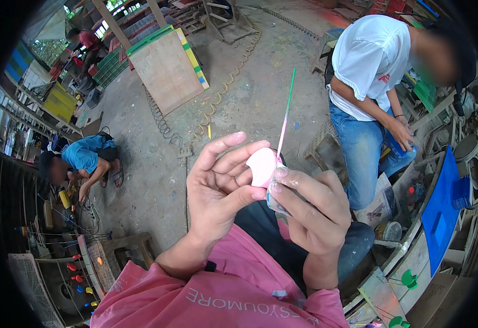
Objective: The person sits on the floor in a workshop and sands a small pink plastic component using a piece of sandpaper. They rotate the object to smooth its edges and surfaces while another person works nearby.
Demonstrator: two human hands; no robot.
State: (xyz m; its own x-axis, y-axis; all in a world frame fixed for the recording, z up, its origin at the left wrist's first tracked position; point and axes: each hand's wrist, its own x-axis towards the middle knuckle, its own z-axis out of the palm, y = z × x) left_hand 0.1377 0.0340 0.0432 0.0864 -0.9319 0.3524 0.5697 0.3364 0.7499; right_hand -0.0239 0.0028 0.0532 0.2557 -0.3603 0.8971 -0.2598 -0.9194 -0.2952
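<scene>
A small pale pink piece (262, 165), rounded with a curved notch in one side, is held up in front of my chest. My left hand (213, 199) grips its edge between thumb and fingers. From the piece a thin stick (287, 109) rises, pink low down and green toward its tip. Against the right side of the piece, my right hand (316, 214) pinches a small whitish and blue folded scrap (275, 200); its material is unclear. The right fingertips carry whitish smears.
At right, a person in a white shirt (367, 65) handles a blue item beside a blue panel (440, 213). A person in blue (89, 156) crouches at left. A plywood board (165, 71) and coiled hose (233, 74) are ahead. Green pieces on sticks (408, 279) stand lower right.
</scene>
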